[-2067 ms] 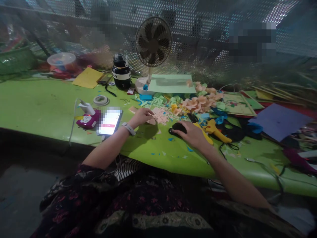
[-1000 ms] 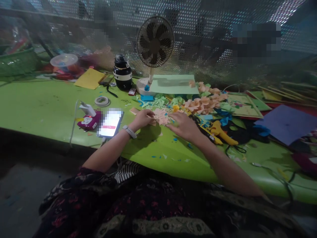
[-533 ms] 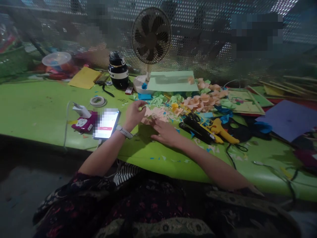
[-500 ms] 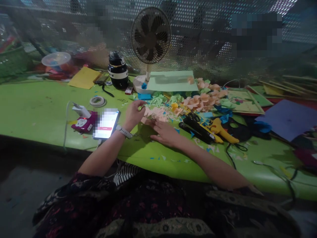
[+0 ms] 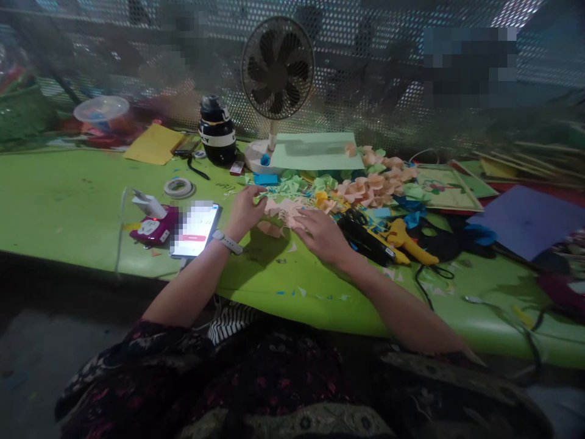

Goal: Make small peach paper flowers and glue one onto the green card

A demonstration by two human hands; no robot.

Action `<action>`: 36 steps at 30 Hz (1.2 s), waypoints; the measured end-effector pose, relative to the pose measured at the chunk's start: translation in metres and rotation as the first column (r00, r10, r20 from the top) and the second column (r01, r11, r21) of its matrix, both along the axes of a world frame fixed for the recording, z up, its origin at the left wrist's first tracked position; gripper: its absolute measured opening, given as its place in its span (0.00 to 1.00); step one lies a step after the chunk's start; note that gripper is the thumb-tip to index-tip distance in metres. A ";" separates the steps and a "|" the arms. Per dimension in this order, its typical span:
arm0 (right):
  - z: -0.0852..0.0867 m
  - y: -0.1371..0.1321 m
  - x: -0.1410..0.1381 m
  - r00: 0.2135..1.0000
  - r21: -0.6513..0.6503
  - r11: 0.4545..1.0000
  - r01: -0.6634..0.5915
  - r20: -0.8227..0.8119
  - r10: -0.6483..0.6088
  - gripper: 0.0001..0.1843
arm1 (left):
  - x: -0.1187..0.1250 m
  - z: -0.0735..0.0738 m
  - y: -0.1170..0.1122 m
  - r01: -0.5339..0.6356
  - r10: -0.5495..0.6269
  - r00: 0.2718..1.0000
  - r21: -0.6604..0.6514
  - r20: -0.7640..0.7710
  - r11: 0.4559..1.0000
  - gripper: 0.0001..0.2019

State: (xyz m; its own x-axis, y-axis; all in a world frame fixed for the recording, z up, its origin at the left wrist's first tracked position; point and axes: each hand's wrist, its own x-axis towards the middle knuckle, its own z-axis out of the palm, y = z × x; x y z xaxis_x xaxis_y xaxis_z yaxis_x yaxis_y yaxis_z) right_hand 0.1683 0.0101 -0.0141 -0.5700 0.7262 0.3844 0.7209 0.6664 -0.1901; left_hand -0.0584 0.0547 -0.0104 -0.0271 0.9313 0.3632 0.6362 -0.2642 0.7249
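A heap of pale pink cut paper scraps lies on the green table between my hands. My left hand, with a pale watch at the wrist, is at the heap's left edge. Its fingers are bent but apart, and I see nothing held in them. My right hand rests palm down at the heap's near right side, fingers stretched out and touching the scraps. A small pink paper piece lies alone in front of the heap.
Behind the heap are peach paper flowers, a green sheet and a fan. Black scissors and a yellow glue gun lie at right. Left are a lit phone, a tape roll and a dark bottle.
My right hand has moved away from me and to the right, off the small pink piece and onto the scrap heap. My left hand has barely moved.
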 end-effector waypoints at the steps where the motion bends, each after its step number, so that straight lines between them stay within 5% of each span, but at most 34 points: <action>1: 0.002 0.002 0.003 0.999 0.020 1.000 0.019 -0.038 -0.019 0.19 | 0.001 0.002 -0.002 0.005 -0.005 1.000 -0.016 0.007 1.000 0.10; 7: 0.014 0.003 0.009 0.983 0.085 0.992 0.094 -0.165 -0.079 0.17 | 0.005 0.011 -0.014 0.047 -0.052 0.995 -0.059 -0.087 0.997 0.22; 10: 0.015 0.003 0.010 0.981 0.077 0.992 0.098 -0.178 -0.083 0.16 | 0.000 0.006 -0.010 0.097 -0.116 0.966 -0.093 -0.230 0.991 0.14; 13: 0.015 0.004 0.012 0.979 0.087 0.991 0.101 -0.186 -0.084 0.16 | -0.003 0.000 -0.005 0.102 -0.123 0.968 -0.103 -0.218 0.989 0.09; 18: 0.020 0.006 0.016 0.974 0.120 0.986 0.119 -0.209 -0.092 0.16 | 0.001 0.004 -0.007 0.162 -0.160 0.981 -0.011 0.108 0.987 0.11; 21: 0.022 0.006 0.016 0.970 0.120 0.984 0.128 -0.224 -0.099 0.16 | 0.008 0.006 -0.012 0.292 -0.282 0.880 0.032 0.382 0.956 0.11; 24: 0.021 0.006 0.016 0.970 0.119 0.984 0.133 -0.220 -0.105 0.16 | 0.013 0.004 -0.012 0.357 -0.326 0.806 0.033 0.495 0.933 0.12; 27: 0.019 0.007 0.015 0.971 0.119 0.984 0.130 -0.218 -0.102 0.16 | 0.012 0.000 -0.007 0.295 -0.266 0.799 0.035 0.540 0.955 0.11; 31: 0.014 0.008 0.014 0.973 0.085 0.989 0.125 -0.204 -0.105 0.16 | 0.003 -0.006 0.005 0.074 -0.099 0.847 0.069 0.523 0.995 0.13; 36: 0.008 0.014 0.010 0.988 -0.011 0.994 0.105 -0.111 -0.106 0.15 | -0.002 -0.010 0.010 0.027 -0.045 0.934 0.058 0.353 0.998 0.24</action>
State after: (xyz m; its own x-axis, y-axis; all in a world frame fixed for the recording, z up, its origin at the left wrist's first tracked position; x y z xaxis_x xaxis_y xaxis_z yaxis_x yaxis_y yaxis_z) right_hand 0.1787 0.0245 -0.0060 -0.4439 0.7822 0.4371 0.7613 0.5865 -0.2764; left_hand -0.0604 0.0648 -0.0201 -0.1295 0.9145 0.3832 0.3302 -0.3247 0.8863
